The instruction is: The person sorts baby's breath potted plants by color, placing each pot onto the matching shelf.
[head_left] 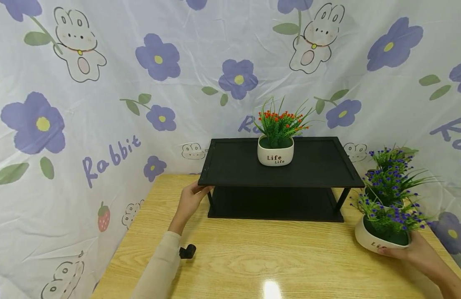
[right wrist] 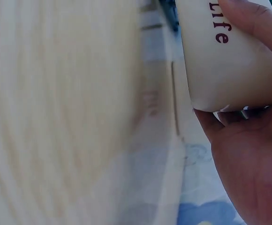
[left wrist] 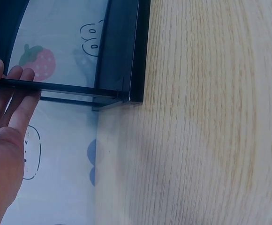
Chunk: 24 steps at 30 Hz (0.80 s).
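A black two-tier shelf (head_left: 234,164) stands on the wooden table. At its front left corner my left hand (head_left: 190,203) grips the shelf, just under the top board; in the left wrist view the thumb and fingers lie on either side of a thin black post (left wrist: 70,89). My right hand (head_left: 419,253) holds a white flowerpot (head_left: 378,243) with purple flowers, tilted, at the table's right side. The right wrist view shows its "Life" lettering (right wrist: 219,23), with the thumb on the pot's side and the fingers partly hidden behind it.
A white pot with red flowers (head_left: 276,155) sits on the top board, near the middle. Behind the held pot are more purple-flowered plants (head_left: 389,180), partly hidden. A small black object (head_left: 188,251) is beside the left sleeve. A printed cloth (head_left: 200,45) hangs behind the table.
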Available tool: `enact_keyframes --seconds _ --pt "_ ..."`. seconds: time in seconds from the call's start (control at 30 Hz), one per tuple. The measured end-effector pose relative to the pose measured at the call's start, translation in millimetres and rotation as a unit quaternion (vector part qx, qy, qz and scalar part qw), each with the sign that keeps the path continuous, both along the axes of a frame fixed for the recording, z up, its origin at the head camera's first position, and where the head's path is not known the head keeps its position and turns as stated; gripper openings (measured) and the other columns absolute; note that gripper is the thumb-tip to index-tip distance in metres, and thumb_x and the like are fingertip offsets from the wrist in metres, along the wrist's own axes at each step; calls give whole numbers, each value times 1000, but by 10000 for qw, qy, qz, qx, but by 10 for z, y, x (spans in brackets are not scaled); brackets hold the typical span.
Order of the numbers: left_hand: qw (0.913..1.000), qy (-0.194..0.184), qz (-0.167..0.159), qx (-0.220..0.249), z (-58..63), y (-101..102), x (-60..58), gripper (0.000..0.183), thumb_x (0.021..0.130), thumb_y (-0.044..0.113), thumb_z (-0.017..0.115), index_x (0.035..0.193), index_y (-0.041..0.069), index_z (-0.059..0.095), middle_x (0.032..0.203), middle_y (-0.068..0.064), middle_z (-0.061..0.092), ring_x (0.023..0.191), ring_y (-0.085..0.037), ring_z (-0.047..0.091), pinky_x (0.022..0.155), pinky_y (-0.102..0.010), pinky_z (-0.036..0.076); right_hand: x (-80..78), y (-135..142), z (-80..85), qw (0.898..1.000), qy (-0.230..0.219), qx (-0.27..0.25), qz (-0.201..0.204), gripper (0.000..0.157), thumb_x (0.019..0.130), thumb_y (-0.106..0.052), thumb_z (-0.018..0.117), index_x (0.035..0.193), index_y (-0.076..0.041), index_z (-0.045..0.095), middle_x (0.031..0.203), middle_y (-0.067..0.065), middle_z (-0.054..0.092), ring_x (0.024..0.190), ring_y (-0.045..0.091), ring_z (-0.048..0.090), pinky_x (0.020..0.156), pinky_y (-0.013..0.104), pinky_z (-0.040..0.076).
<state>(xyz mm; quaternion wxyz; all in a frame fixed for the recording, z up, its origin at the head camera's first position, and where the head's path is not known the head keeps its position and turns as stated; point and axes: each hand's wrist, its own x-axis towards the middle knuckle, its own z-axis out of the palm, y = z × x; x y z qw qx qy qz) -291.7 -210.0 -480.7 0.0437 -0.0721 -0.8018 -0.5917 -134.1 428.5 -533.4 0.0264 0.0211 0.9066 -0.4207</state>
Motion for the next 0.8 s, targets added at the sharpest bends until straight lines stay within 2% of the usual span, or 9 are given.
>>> enact_keyframes --seconds 0.07,0.13,0.2,0.33,0.43,0.53,0.63,0.73,0.8 --pt "10000 -13 3 -7 4 -2 0 28 104 16 72 129 3 75 136 -20 72 138 -37 63 118 -59 48 -5 -73 53 9999 69 18 130 103 91 -27 87 167 -7 20 134 -4 64 99 -18 55 76 18 54" --pt "10000 -29 1 -5 6 -5 0 28 104 17 72 129 3 75 137 -20 72 138 -37 63 119 -58 48 -18 -157 112 9997 105 101 214 105 92 -28 87 169 -9 17 142 15 59 100 -19 52 76 19 54" --pt "10000 -30 -1 -7 7 -7 -1 28 104 17 72 128 3 75 137 -19 72 138 -37 63 118 -59 48 -46 -244 157 9990 233 67 374 109 91 -25 88 170 -9 15 146 13 57 103 -19 53 77 21 56" --pt "10000 -20 -18 -9 3 -12 -3 28 104 17 72 128 3 75 137 -20 72 138 -37 63 118 -59 49 -119 -468 228 9967 530 69 616 108 86 -21 92 167 -7 23 138 -2 59 105 -15 58 79 21 56" --pt "10000 -11 -19 12 -6 -16 -5 28 104 16 72 129 3 75 136 -20 72 138 -37 63 118 -59 48 -185 -681 284 9945 719 184 746 105 82 -24 95 163 -4 31 142 10 61 108 -17 54 82 18 54" --pt "10000 19 -23 24 -15 -15 -11 28 104 16 72 129 3 75 137 -20 72 137 -37 63 118 -59 48 -261 -898 319 9919 874 152 904 106 80 -28 97 162 -6 35 149 18 58 113 -20 50 88 17 53" --pt "10000 37 -39 13 -20 -14 -13 28 104 16 72 129 3 75 137 -20 72 137 -38 64 117 -60 48 -355 -1110 319 9874 996 -89 1226 104 79 -29 97 162 -11 38 148 16 61 116 -16 56 93 20 55" --pt "10000 35 -49 -1 -23 -12 -12 27 104 16 72 128 4 76 137 -20 72 136 -38 64 117 -61 48 -468 -1321 301 9823 929 -450 1562 103 80 -30 97 163 -15 39 145 11 66 115 -7 64 94 23 58" --pt "10000 19 -37 19 -18 -8 -6 27 104 16 72 128 4 76 137 -20 72 137 -39 63 118 -62 47 -543 -1458 287 9796 872 -553 1727 97 79 -32 97 158 -14 45 139 9 69 111 -2 68 91 25 59"
